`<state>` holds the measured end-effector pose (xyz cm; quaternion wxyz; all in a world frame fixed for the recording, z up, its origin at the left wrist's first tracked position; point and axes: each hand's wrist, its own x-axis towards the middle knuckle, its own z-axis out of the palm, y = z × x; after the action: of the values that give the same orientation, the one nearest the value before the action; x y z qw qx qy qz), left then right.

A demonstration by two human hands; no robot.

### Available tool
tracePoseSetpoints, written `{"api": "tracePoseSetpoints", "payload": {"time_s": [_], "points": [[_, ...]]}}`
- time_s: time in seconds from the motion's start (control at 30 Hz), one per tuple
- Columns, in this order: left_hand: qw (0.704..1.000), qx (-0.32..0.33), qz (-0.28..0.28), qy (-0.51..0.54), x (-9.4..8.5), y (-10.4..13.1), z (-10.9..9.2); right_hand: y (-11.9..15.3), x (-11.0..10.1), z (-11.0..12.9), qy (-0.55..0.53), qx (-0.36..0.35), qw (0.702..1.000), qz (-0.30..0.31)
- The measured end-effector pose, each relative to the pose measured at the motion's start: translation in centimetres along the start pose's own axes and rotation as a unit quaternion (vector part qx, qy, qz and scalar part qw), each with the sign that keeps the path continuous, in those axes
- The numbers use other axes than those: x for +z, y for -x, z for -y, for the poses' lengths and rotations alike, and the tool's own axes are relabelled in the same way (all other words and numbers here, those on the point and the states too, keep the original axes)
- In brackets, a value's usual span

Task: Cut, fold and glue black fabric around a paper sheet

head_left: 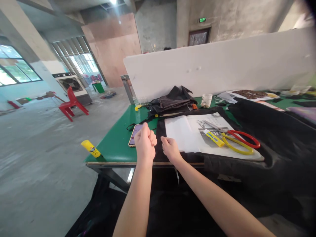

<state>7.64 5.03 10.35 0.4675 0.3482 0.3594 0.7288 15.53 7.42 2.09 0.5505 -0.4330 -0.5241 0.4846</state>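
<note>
My left hand (145,143) is closed in a fist with the thumb on top, above the table's front edge. Behind it lies a phone (133,134) in a yellow-edged case, partly covered by the hand. My right hand (170,148) is closed too, fingers curled and thumb pressed on them, over black fabric (161,128). What either hand holds, if anything, is hidden. Just right of it is an open booklet (179,131) with printed pages. On the booklet rest scissors (240,141) with red and yellow handles and a yellow glue tube (214,138).
A yellow glue stick (90,148) stands at the left corner of the green table (116,141). Dark fabric pieces (172,98) and a plastic cup (206,100) sit farther back, before a white partition (209,69). Black material (278,141) covers the right side. A red chair (72,103) stands on the floor.
</note>
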Motion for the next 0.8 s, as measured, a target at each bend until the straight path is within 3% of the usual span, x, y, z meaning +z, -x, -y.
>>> {"api": "tracePoseSetpoints", "payload": {"time_s": [0.07,0.17,0.27,0.4,0.53,0.67,0.8], "points": [[0.998,-0.048,-0.003,-0.050,-0.6,0.0,2.1,0.1,-0.1,-0.1,-0.020,0.005,1.000,-0.006],[0.994,-0.070,-0.016,-0.080,-2.0,0.1,5.6,0.4,-0.1,0.7,-0.047,0.002,0.999,-0.024],[0.993,-0.067,-0.013,-0.092,-2.9,0.2,7.1,0.5,0.3,2.6,-0.059,-0.018,0.997,-0.034],[0.994,-0.062,-0.010,-0.092,-3.1,0.1,7.0,0.1,0.6,4.0,-0.049,-0.034,0.998,-0.032],[0.995,-0.072,-0.026,-0.067,-3.0,-0.2,6.8,-0.2,0.4,2.0,-0.001,-0.013,1.000,-0.022],[0.996,-0.062,-0.040,-0.042,-2.6,-0.9,4.4,-0.3,0.3,0.0,0.022,-0.003,1.000,-0.012],[0.998,-0.017,-0.041,-0.044,-2.2,-1.3,2.0,-0.4,0.4,-0.4,0.024,0.001,1.000,-0.012]]}}
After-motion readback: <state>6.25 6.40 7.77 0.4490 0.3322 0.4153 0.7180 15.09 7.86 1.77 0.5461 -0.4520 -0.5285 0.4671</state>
